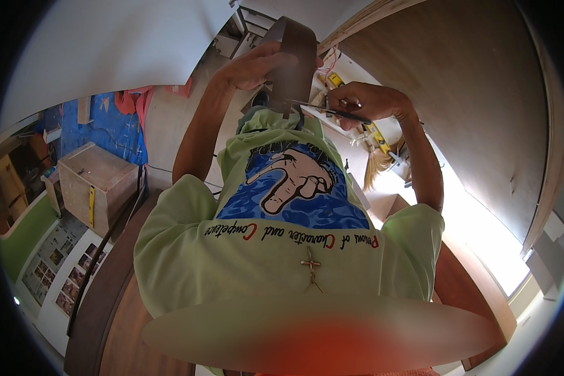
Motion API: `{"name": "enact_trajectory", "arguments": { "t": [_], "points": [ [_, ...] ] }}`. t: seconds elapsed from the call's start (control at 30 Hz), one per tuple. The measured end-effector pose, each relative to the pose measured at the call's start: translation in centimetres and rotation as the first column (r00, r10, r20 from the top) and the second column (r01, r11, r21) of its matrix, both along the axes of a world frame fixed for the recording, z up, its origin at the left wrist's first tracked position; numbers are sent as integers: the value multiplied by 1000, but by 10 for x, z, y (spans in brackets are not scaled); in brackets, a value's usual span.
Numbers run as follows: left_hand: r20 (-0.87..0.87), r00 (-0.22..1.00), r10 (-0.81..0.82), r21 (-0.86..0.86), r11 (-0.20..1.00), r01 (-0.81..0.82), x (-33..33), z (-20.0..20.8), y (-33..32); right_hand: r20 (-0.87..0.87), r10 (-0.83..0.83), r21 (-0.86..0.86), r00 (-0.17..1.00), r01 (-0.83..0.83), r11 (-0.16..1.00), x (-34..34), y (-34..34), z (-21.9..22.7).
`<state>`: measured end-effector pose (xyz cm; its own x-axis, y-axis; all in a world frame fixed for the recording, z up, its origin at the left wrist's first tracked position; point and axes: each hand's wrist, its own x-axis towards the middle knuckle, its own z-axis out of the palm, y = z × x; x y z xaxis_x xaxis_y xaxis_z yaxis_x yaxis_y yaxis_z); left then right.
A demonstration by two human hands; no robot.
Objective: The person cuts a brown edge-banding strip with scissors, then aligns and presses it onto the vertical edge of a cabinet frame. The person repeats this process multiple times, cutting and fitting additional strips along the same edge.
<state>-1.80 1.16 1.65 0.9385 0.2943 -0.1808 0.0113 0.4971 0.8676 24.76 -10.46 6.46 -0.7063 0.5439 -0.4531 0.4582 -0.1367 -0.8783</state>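
A wide, dark brown flexible strip (297,69) curls up in front of me, looped over at the top, its lower end hanging near my lap. My left hand (254,67) is closed on this strip near the loop, with part of the fingers hidden behind it. In my right hand (370,103) is a pair of scissors (348,115) with dark handles. Its thin blades reach left to the strip's lower part. Whether they cut into the strip or only rest against it, I cannot tell.
A large white panel (125,44) fills the upper left, and a brown wooden panel (464,81) leans at the right. A broom (376,166) and a yellow spirit level (377,136) lie beyond my right arm. At left stand a plywood box (100,178) and a blue surface (100,128).
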Motion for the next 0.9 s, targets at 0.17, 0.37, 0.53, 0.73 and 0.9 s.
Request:
{"name": "enact_trajectory", "arguments": {
  "t": [0.17, 0.37, 0.53, 0.73, 0.9],
  "points": [
    [1, 1000, 5, 4, 1000, -5, -1, 2, -1, 10, -3, 20, 1000, 2, 1000, -1, -1, 1],
    [-28, 1000, 0, 29, 1000, 1, -3, 1, -3, 39, -2, 26, 999, 1, 1000, -2, -1, 0],
    [2, 1000, 8, 31, 1000, -8, -3, 0, -3, 56, -1, 1, 998, 0, 1000, -3, -2, 2],
    [18, 1000, 22, 28, 999, -22, -4, 2, -6, 51, -21, -39, 998, 23, 999, -5, -3, 4],
    [18, 1000, 10, 25, 1000, -10, -5, 2, -7, 74, -11, -36, 997, 14, 999, -6, -4, 3]
  ]
}}
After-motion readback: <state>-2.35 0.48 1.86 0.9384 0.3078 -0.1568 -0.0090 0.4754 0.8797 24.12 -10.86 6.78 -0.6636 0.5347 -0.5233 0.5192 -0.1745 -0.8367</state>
